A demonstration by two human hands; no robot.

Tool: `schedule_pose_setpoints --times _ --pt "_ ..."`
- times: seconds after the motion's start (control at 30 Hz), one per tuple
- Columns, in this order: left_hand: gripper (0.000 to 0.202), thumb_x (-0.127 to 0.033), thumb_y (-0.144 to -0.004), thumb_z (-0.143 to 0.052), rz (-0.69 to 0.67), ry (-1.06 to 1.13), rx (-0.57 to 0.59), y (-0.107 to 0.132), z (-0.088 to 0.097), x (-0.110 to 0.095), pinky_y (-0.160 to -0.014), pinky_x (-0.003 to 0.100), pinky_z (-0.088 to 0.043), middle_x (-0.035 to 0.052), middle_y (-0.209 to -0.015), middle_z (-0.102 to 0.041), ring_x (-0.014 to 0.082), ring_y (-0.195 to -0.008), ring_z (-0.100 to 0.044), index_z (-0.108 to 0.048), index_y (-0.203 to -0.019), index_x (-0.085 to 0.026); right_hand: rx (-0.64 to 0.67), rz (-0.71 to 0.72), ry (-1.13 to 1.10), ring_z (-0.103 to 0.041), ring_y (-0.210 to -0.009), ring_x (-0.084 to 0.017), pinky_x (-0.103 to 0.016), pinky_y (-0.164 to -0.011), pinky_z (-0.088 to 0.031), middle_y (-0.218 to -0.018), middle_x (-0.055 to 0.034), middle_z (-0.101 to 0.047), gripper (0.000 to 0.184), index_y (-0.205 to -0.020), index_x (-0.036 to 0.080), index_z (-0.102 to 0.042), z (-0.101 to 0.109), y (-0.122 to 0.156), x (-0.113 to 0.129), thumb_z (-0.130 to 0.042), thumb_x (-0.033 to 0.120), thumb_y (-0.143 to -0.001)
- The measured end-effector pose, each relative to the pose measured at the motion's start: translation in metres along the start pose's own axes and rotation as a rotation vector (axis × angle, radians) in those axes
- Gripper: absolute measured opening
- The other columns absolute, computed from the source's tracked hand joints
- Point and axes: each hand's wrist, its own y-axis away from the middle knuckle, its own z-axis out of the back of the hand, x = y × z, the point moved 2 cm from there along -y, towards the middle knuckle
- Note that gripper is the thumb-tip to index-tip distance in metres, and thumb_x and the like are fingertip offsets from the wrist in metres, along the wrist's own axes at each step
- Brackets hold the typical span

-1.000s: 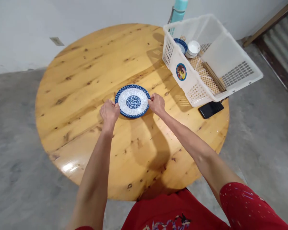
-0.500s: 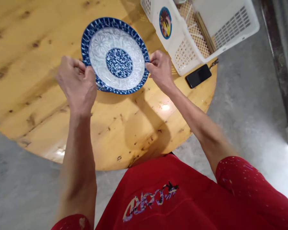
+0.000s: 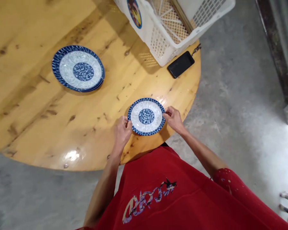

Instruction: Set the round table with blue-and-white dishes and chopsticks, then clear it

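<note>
A blue-and-white plate (image 3: pixel 137 118) with a patterned rim is at the table's near edge, in front of my body. Its left rim is pinched by my left hand (image 3: pixel 123 130), fingers closed. On the opposite side, my right hand (image 3: pixel 173 118) grips the right rim between thumb and fingers. Whether the plate's underside rests on the wood or is slightly raised, I cannot tell. Farther off to the left lies a stack of matching plates (image 3: pixel 67 68), the lower ones showing only as a thin rim.
The round wooden table (image 3: pixel 93 108) curves around in front of me. At its far right stands a white plastic basket (image 3: pixel 163 48) with a wooden strip inside. A black phone (image 3: pixel 181 64) with a strap lies beside the basket. Feet of a person (image 3: pixel 284 195) show at the right.
The plate in my hands has come away from the stack, toward my body and to the right. Both hands moved with it. The stacked plates now lie uncovered.
</note>
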Motion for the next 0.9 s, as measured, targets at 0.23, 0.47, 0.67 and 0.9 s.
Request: schedule_pose_setpoints --times 0.23,0.47,0.67,0.9 --pt "0.014 -0.035 -0.087 -0.049 0.097 -0.123 0.082 0.019 -0.017 0.017 -0.068 0.028 -0.043 -0.0004 -0.073 -0.06 0.0175 -0.069 -0.059 -0.049 -0.081 -0.022 -0.02 -0.162 -0.06 -0.053 -0.06 -0.014 -0.026 -0.057 -0.04 -0.064 0.0034 -0.055 0.007 -0.072 0.022 -0.051 -0.009 0.043 -0.037 -0.053 0.028 -0.072" --pt "0.014 -0.035 -0.087 -0.05 0.041 -0.132 0.029 0.012 -0.019 0.009 -0.064 0.026 -0.041 -0.0006 -0.07 -0.059 0.0165 -0.065 -0.056 -0.048 -0.079 -0.023 -0.055 -0.164 -0.068 -0.055 -0.061 -0.015 -0.027 -0.059 -0.042 -0.067 0.0028 -0.058 0.009 -0.074 0.022 -0.052 -0.009 0.036 -0.04 -0.053 0.03 -0.071" --pt "0.012 -0.033 -0.087 -0.05 0.05 -0.097 0.034 0.011 -0.02 0.006 -0.064 0.026 -0.041 -0.0008 -0.07 -0.059 0.0162 -0.065 -0.056 -0.049 -0.081 -0.023 -0.059 -0.147 -0.093 -0.052 -0.057 -0.014 -0.026 -0.055 -0.04 -0.064 0.0036 -0.054 0.011 -0.073 0.022 -0.051 -0.009 0.035 -0.044 -0.053 0.033 -0.072" --pt "0.024 -0.033 -0.088 -0.051 0.028 -0.048 0.051 0.012 -0.023 0.008 -0.06 0.026 -0.034 -0.0033 -0.06 -0.046 0.0137 -0.059 -0.045 -0.042 -0.069 -0.022 -0.012 -0.188 -0.147 -0.054 -0.063 -0.015 -0.027 -0.056 -0.045 -0.069 0.002 -0.056 0.02 -0.078 0.022 -0.054 -0.006 0.037 -0.048 -0.057 0.041 -0.076"
